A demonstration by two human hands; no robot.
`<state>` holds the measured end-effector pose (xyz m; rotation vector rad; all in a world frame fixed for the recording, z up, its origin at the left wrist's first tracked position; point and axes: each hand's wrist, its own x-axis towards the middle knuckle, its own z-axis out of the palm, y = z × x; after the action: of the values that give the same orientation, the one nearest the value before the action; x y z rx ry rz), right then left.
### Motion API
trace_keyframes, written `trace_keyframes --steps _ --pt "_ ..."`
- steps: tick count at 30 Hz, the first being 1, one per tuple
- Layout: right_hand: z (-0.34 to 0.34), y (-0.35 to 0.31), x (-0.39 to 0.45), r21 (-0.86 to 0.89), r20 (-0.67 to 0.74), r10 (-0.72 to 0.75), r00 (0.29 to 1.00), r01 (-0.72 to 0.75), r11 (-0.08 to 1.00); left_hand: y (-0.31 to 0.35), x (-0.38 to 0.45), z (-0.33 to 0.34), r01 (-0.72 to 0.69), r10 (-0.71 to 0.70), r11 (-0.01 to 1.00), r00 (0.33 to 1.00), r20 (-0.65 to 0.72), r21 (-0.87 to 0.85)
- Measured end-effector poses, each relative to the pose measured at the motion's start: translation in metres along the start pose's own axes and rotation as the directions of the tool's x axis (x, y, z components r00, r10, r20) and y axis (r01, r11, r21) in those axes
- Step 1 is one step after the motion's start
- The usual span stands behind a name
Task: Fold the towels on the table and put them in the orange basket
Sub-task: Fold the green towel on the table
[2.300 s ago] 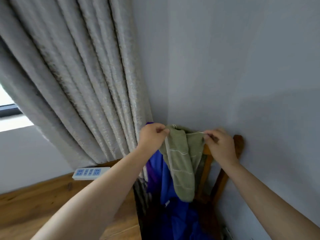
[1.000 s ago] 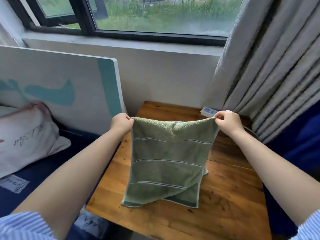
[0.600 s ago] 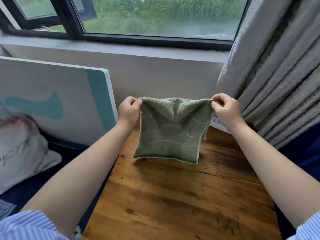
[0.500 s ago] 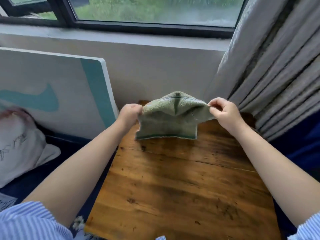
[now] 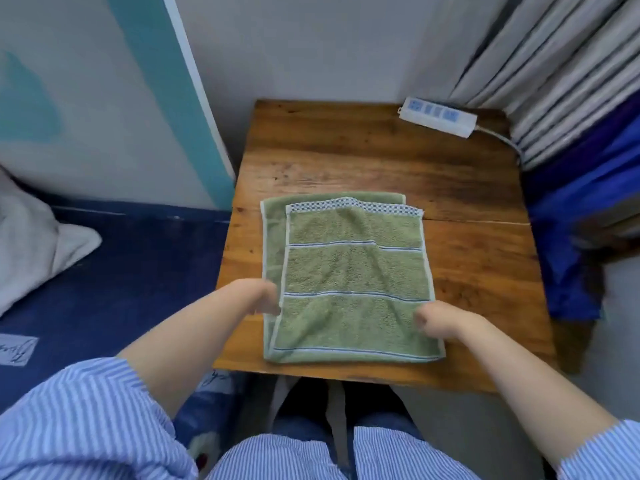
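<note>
One green towel (image 5: 349, 278) lies on the wooden table (image 5: 346, 150), folded once with edges uneven, my left hand (image 5: 265, 299) and right hand (image 5: 438, 318) at its sides, fingers blurred, grip undeterminable; further folds remain, orange basket not in view

We are in a home, most likely a bedroom. A small wooden desk (image 5: 450, 188) stands against a plain pale wall, hard beside a bed with a dark blue sheet (image 5: 138, 271) and a white pillow (image 5: 31, 237). Heavy grey curtains (image 5: 561, 64) hang at the right, with blue cloth (image 5: 581, 209) draped below them. A white power strip (image 5: 438, 116) lies at the desk's far corner, and a green hand towel (image 5: 349, 282) is spread flat on the wood.
</note>
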<state>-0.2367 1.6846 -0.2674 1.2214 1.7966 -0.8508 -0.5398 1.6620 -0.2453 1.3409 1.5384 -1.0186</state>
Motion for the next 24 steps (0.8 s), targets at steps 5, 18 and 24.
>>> trace_keyframes --steps 5,18,24 --pt "-0.021 -0.02 -0.001 0.071 -0.174 0.035 0.984 -0.023 0.997 0.003 0.002 -0.023 -0.109 0.104 0.994 0.94 -0.325 0.003" --pt "-0.102 -0.002 0.027 0.219 -0.375 0.056 0.925 0.03 0.975 0.024 0.017 -0.092 -0.068 0.073 0.997 0.932 -0.355 0.027" --pt "-0.126 0.019 0.057 0.257 -0.445 0.121 0.887 -0.004 0.966 0.034 0.036 -0.131 -0.043 0.049 0.999 0.926 -0.375 0.023"
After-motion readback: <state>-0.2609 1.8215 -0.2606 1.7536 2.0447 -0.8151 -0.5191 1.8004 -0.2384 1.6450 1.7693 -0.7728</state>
